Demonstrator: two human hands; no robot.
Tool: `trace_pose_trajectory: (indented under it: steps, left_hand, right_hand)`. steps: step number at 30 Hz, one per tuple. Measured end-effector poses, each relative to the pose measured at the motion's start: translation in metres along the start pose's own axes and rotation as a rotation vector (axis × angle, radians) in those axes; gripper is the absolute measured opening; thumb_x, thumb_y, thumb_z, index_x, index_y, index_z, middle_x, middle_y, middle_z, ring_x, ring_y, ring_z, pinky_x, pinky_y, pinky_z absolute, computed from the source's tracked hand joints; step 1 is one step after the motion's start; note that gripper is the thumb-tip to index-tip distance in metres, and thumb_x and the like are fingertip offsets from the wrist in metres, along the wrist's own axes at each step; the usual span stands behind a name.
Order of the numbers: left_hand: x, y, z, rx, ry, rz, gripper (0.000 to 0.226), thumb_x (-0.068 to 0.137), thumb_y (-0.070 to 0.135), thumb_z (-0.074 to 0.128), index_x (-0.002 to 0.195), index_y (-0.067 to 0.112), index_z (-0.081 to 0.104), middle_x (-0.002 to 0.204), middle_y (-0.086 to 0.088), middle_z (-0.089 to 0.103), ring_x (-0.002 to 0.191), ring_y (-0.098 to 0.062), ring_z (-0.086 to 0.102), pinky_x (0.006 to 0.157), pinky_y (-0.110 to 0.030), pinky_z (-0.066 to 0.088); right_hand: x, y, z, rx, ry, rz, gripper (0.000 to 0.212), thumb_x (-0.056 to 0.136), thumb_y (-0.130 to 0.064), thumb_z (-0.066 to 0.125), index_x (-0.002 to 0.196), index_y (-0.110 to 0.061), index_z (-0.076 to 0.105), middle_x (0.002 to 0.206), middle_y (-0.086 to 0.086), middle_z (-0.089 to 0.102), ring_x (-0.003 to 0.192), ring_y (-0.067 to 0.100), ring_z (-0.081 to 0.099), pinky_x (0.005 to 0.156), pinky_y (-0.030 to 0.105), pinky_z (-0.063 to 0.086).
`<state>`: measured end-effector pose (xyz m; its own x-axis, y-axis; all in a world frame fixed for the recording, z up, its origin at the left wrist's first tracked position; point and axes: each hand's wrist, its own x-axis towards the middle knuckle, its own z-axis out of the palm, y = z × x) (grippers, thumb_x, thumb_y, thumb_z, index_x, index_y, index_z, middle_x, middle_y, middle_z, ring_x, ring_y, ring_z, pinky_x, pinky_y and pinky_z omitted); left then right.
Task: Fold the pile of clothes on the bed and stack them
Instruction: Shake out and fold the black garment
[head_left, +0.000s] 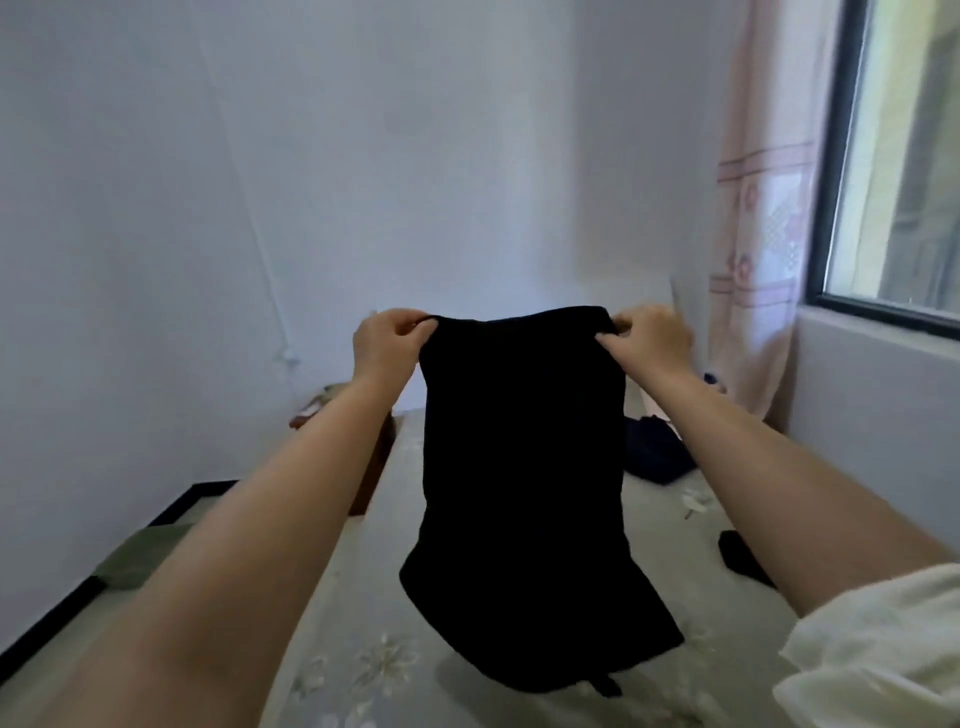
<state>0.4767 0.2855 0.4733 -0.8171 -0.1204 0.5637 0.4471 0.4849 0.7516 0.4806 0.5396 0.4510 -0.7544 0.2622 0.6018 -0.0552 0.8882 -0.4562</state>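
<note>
The left hand (387, 340) and right hand (649, 338) each pinch a top corner of a black fabric garment (524, 467), held up above the floral-patterned bed sheet (363, 649) (lower hem touching the sheet). A dark navy crumpled garment (654, 457) lies beyond; a small black cloth piece (743, 558) lies at right

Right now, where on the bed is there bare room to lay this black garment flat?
Bare sheet lies between the green cloth and the hanging black garment. The right is crowded: dark pile, black piece.
</note>
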Motion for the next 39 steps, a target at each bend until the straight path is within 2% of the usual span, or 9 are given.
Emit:
trace_pose_trajectory:
  steps: [4,8,14,19,22,24,27,31,39]
  left_hand:
    - [-0.022,0.005,-0.013,0.417,0.015,0.196,0.025,0.092,0.021,0.052,0.104,0.006,0.068,0.106,-0.011,0.068,0.100,-0.026,0.059,0.078,-0.025,0.037]
    - [-0.074,-0.030,-0.026,0.576,-0.309,0.180,0.026,0.094,0.026,0.050,0.108,0.011,0.066,0.108,-0.008,0.067,0.102,-0.027,0.058,0.075,-0.028,0.037]
    - [-0.208,-0.122,-0.036,0.713,-0.947,-0.076,0.026,0.092,0.024,0.054,0.111,0.010,0.064,0.115,-0.007,0.063,0.104,-0.023,0.056,0.078,-0.024,0.037]
    - [-0.358,-0.200,-0.028,0.798,-1.392,-0.251,0.026,0.093,0.027,0.051,0.110,0.011,0.064,0.115,-0.004,0.063,0.103,-0.021,0.057,0.081,-0.026,0.041]
    - [-0.440,-0.232,-0.031,0.784,-1.657,-0.452,0.028,0.093,0.025,0.052,0.111,0.008,0.063,0.113,-0.007,0.062,0.092,-0.021,0.057,0.073,-0.021,0.044]
    - [-0.469,-0.244,-0.035,0.724,-1.698,-0.632,0.029,0.091,0.026,0.055,0.111,0.006,0.063,0.108,-0.010,0.060,0.081,-0.018,0.055,0.067,-0.020,0.045]
    - [-0.472,-0.252,-0.028,0.676,-1.722,-0.735,0.039,0.094,0.033,0.049,0.122,0.007,0.055,0.120,-0.010,0.056,0.096,-0.021,0.055,0.084,-0.030,0.045]
    - [-0.438,-0.254,0.000,0.703,-1.556,-0.594,0.042,0.098,0.031,0.039,0.132,0.007,0.046,0.136,-0.011,0.045,0.123,-0.025,0.044,0.100,-0.032,0.034]
    - [-0.353,-0.283,0.043,0.840,-1.325,-0.547,0.039,0.097,0.029,0.040,0.127,0.007,0.048,0.129,-0.014,0.050,0.117,-0.028,0.047,0.092,-0.033,0.040]
  right_hand:
    - [-0.026,-0.009,-0.002,-0.051,-0.003,-0.109,0.027,0.087,-0.025,0.057,0.096,-0.003,0.069,0.102,0.018,0.062,0.106,0.033,0.047,0.082,0.036,0.036]
    - [-0.089,0.008,0.012,-0.040,-0.191,-0.207,0.024,0.086,-0.021,0.059,0.097,-0.001,0.067,0.102,0.020,0.062,0.109,0.032,0.047,0.087,0.039,0.035]
    - [-0.234,0.060,0.038,-0.318,-0.886,-0.294,0.020,0.088,-0.025,0.056,0.102,-0.013,0.063,0.104,0.007,0.063,0.107,0.026,0.052,0.088,0.036,0.034]
    - [-0.381,0.096,0.071,-0.626,-1.463,-0.329,0.012,0.090,-0.025,0.052,0.086,-0.015,0.058,0.094,0.004,0.060,0.102,0.024,0.054,0.084,0.032,0.034]
    - [-0.457,0.116,0.085,-0.672,-1.765,-0.306,0.023,0.090,-0.021,0.053,0.107,-0.007,0.060,0.112,0.011,0.060,0.105,0.026,0.055,0.081,0.030,0.040]
    - [-0.484,0.121,0.095,-0.658,-1.891,-0.293,0.027,0.088,-0.017,0.054,0.112,-0.004,0.059,0.117,0.014,0.059,0.106,0.026,0.055,0.080,0.029,0.042]
    - [-0.490,0.117,0.115,-0.637,-1.931,-0.267,0.036,0.089,-0.009,0.051,0.125,-0.007,0.052,0.129,0.011,0.052,0.116,0.025,0.050,0.089,0.028,0.040]
    - [-0.466,0.110,0.148,-0.573,-1.757,-0.221,0.036,0.094,-0.011,0.043,0.129,-0.006,0.048,0.132,0.012,0.050,0.118,0.026,0.048,0.093,0.029,0.039]
    - [-0.384,0.125,0.228,-0.310,-1.537,-0.106,0.027,0.093,-0.015,0.044,0.114,-0.006,0.058,0.119,0.012,0.059,0.110,0.027,0.053,0.084,0.028,0.041]
